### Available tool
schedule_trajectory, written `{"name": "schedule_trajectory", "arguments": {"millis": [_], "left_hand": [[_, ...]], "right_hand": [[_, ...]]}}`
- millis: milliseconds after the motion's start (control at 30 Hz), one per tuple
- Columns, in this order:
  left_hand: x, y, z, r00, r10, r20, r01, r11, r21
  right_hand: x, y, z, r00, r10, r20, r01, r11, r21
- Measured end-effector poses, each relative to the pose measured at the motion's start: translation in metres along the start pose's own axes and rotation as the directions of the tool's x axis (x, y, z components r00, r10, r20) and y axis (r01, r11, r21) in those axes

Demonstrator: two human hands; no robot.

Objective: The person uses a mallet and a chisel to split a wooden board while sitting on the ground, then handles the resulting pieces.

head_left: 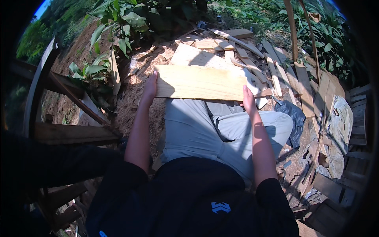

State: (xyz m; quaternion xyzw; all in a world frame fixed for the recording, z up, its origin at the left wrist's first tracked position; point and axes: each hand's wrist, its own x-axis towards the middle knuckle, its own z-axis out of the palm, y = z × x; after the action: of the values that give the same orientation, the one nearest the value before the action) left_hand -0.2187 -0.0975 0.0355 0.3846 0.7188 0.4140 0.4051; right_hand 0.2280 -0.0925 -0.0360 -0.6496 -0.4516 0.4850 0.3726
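Note:
A flat, pale wooden board [201,82] is held out level over my lap, its long side running left to right. My left hand [149,87] grips its left end, the thumb lying along the edge. At the other end my right hand [248,99] holds the board's lower right corner, thumb on top and the other fingers mostly hidden beneath. Shadow falls across part of the board's face. Just beyond it, a second pale board [193,55] lies on the ground, partly covered by the one I hold.
Offcuts and planks [244,59] are scattered over sawdust-covered ground ahead and to the right. A dark plastic bag [291,120] lies beside my right knee. Wooden framing [71,132] stands at left, stacked planks [357,118] at far right. Leafy plants [130,23] grow at the back.

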Motion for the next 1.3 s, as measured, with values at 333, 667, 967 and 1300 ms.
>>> {"name": "schedule_trajectory", "arguments": {"millis": [333,667,967,1300], "left_hand": [[-0.009,-0.001,-0.001,0.994,0.09,0.056,-0.089,0.996,-0.011],[-0.017,0.011,0.002,0.997,0.057,0.06,-0.056,0.998,-0.013],[-0.015,0.012,0.009,0.996,0.061,0.065,-0.062,0.998,0.007],[-0.018,0.007,0.001,0.999,0.024,0.021,-0.026,0.996,0.085]], "right_hand": [[-0.003,-0.017,-0.004,0.995,-0.072,0.062,0.059,0.978,0.199],[0.003,-0.015,-0.02,0.965,0.26,0.03,-0.238,0.822,0.517],[0.041,0.045,-0.014,0.976,0.004,-0.216,0.001,1.0,0.024],[0.013,-0.018,-0.016,0.975,0.123,0.187,-0.216,0.738,0.639]]}}
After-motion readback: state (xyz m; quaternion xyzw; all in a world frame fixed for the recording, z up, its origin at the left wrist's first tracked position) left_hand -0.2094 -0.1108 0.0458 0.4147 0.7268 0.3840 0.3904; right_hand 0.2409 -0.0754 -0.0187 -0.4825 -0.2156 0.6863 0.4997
